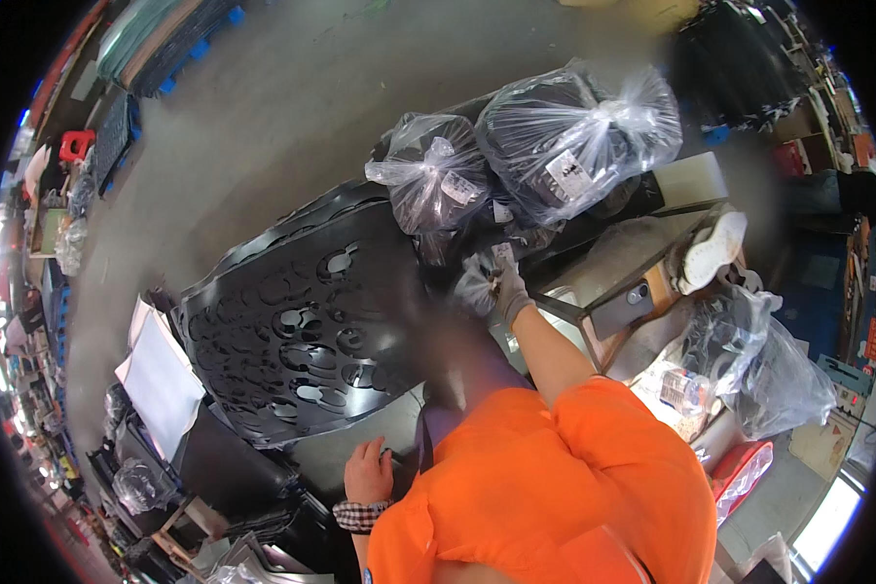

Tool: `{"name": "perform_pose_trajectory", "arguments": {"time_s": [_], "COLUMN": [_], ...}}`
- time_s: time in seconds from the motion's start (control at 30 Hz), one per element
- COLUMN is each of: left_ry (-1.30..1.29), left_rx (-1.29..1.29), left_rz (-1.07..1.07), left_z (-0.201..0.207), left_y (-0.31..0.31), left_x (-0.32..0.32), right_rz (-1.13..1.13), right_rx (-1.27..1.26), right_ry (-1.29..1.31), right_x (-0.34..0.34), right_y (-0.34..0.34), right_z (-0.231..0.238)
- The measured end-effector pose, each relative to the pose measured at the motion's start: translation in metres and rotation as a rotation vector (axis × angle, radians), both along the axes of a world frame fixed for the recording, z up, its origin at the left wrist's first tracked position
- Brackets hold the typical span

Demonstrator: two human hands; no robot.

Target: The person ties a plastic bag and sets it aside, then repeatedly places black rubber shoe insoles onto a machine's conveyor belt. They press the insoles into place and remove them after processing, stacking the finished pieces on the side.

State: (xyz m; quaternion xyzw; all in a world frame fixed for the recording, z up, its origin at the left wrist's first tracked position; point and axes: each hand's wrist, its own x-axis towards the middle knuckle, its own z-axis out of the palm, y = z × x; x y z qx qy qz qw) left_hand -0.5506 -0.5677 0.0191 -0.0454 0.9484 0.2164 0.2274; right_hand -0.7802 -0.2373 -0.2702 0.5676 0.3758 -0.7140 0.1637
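My right hand [511,297], in a pale glove, is closed on the neck of a small clear plastic bag [476,282] with dark contents. Just beyond it, tied clear plastic bags stand close together: a large one [579,141] with dark contents and a white label, and a smaller one [436,175] to its left. My bare left hand [368,474], a checked band at its wrist, hangs low by my side. Its fingers are loosely bent and slightly apart, with nothing visible in them. Near it lies a black sheet [302,331] with many rounded cut-outs.
To the right are a phone [621,310], a white shoe-sole-shaped piece [714,253] and crumpled clear plastic bags [759,360]. White sheets [161,375] stand at the left. Stacked sheets [161,39] lie far left, near a red stool [76,146].
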Motion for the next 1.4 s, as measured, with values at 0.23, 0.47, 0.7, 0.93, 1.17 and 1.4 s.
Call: {"name": "perform_pose_trajectory", "arguments": {"time_s": [0.23, 0.47, 0.7, 0.93, 1.17, 1.4], "left_ry": [-0.25, -0.194, -0.262, -0.29, -0.28, -0.244], "left_rx": [-0.043, -0.005, -0.022, 0.002, 0.007, -0.004], "left_rz": [0.091, 0.113, 0.095, 0.116, 0.083, 0.069], "left_z": [0.0, -0.003, -0.009, -0.012, -0.019, -0.021], "left_y": [0.013, 0.023, 0.02, 0.009, 0.002, 0.004], "left_x": [-0.014, -0.027, -0.036, -0.034, -0.029, -0.021], "right_rz": [-0.07, -0.148, -0.249, -0.171, 0.662, 0.75], "right_rx": [-0.172, -0.194, -0.097, -0.205, 0.273, 0.855], "right_ry": [0.027, 0.099, 0.215, 0.077, 0.09, 0.242], "right_x": [-0.029, -0.043, -0.041, -0.035, -0.041, -0.004], "right_y": [-0.02, 0.002, 0.003, -0.017, -0.007, -0.031], "right_z": [-0.037, -0.007, -0.018, -0.048, -0.047, -0.022]}}
